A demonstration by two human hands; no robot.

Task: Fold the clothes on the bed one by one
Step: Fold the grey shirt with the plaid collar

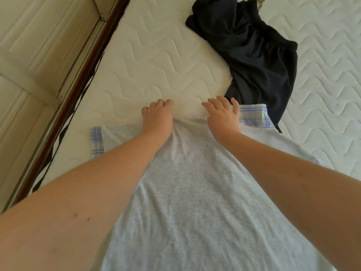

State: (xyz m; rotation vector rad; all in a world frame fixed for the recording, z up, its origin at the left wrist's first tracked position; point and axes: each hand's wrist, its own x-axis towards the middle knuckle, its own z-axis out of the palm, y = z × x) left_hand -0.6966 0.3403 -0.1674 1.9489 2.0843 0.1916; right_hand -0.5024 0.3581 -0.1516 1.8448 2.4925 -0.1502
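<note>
Both hands (158, 116) (222, 116) grip grey shirt's (185, 192) far edge; length runs away.

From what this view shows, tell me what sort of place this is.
Probably a bedroom: a bare quilted mattress in a dark wooden bed frame, with clothes on it, a grey T-shirt spread flat under both hands and black shorts lying crumpled beyond.

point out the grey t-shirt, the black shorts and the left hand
grey t-shirt (187, 192), head view, middle of the body fabric
black shorts (259, 61), head view, middle of the dark cloth
left hand (158, 118), head view, back of the hand
</note>
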